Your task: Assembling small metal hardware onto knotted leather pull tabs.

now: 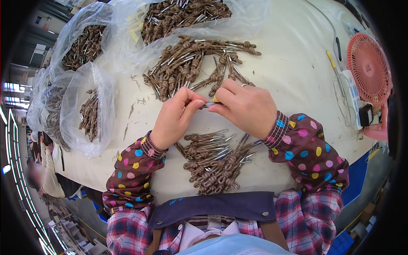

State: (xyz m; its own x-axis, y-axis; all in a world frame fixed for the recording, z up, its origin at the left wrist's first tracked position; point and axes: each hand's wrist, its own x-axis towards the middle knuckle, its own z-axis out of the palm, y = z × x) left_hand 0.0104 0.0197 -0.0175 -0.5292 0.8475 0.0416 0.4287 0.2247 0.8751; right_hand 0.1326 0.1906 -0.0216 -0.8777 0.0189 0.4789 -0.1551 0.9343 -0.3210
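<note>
Above the middle of the table my left hand point(177, 114) and my right hand point(247, 106) meet fingertip to fingertip. Between them shows the grey metal tip point(208, 104) of a cord, pinched by the left thumb and forefinger. A small yellow piece point(216, 100) peeks out at the right fingertips; its kind is hidden, and the right fingers are closed. Just below the hands lies a bunch of knotted brown cords point(212, 163) with silver tips. Beyond them spreads a larger heap of similar cords point(182, 63).
Clear plastic bags point(87, 110) with more knotted cords stand at the left and far side. At the right are a pink fan point(369, 68), a white power strip point(351, 93) and a yellow-ended tool point(331, 59). Cord scraps dot the white tabletop point(293, 85). Another person sits at far left.
</note>
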